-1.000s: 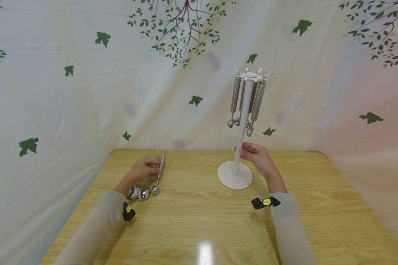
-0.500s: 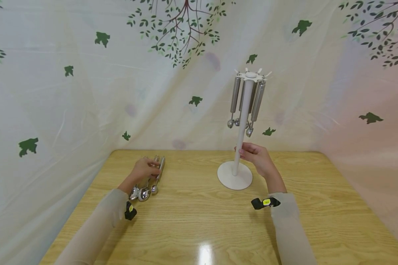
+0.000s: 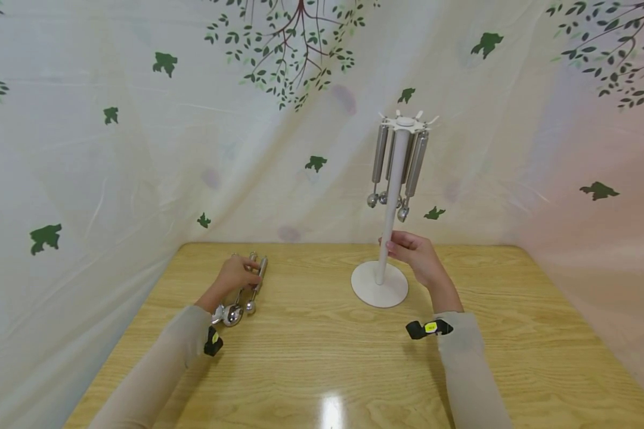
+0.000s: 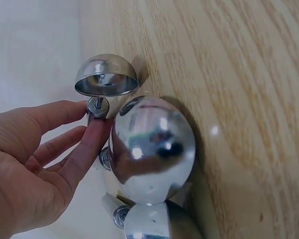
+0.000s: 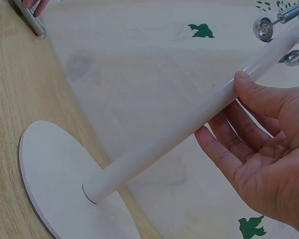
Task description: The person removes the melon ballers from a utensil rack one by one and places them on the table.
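Note:
At the table's left side, my left hand (image 3: 233, 275) pinches the handle of a metal scoop (image 3: 262, 274) between thumb and fingers. Its half-round bowl (image 4: 107, 74) shows hollow side out in the left wrist view. Right beside it lie a second scoop (image 4: 152, 149), its shiny rounded back showing, and a third scoop (image 4: 147, 221), partly hidden by my wrist in the head view. My right hand (image 3: 420, 256) holds the white pole (image 5: 174, 132) of an upright stand, thumb on one side and fingers on the other. Several slim metal scoops (image 3: 417, 164) hang from its top.
The stand's round white base (image 3: 366, 291) rests on the wooden table (image 3: 300, 357), toward the back. White hooks (image 3: 406, 122) spread out around the top of the pole. Behind the table hangs a pale curtain (image 3: 257, 179) printed with leaves and birds.
The pinched scoop's handle end has dropped slightly in the head view. My left wrist and forearm have shifted a little to the right. My right hand and the stand look unmoved.

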The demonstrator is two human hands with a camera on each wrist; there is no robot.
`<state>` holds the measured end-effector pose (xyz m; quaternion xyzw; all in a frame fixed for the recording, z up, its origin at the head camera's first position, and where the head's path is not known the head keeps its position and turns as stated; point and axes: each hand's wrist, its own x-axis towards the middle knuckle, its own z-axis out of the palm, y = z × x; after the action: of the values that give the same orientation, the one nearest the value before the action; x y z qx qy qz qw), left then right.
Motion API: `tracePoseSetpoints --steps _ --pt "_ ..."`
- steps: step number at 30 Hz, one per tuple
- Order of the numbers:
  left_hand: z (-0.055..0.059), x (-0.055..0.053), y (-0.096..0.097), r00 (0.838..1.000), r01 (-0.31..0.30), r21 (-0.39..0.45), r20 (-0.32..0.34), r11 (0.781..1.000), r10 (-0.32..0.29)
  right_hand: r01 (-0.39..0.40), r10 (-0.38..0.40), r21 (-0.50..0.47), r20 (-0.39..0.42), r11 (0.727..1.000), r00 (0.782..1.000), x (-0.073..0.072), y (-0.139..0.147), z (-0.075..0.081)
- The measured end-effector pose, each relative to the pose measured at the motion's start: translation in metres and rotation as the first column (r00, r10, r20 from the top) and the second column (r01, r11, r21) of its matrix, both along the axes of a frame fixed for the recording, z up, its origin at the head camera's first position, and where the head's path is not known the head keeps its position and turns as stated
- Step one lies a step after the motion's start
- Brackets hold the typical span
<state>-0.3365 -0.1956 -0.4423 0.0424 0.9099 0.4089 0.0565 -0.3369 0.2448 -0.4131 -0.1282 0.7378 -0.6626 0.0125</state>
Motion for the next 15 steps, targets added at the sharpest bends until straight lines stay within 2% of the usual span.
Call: tracePoseSetpoints --steps 9,15 --pt "-0.0014 -0.0011 0.0028 0.998 0.014 -0.091 -0.059 0.996 -0.02 0.004 -0.004 -0.003 0.003 1.0 1.0 -0.0002 -0.0008 -0.0001" --pt "-0.0018 -0.0002 0.0033 0.997 0.015 -0.093 -0.073 0.996 -0.021 0.008 -0.008 0.0 0.006 1.0 1.0 -0.0004 -0.0005 -0.0007"
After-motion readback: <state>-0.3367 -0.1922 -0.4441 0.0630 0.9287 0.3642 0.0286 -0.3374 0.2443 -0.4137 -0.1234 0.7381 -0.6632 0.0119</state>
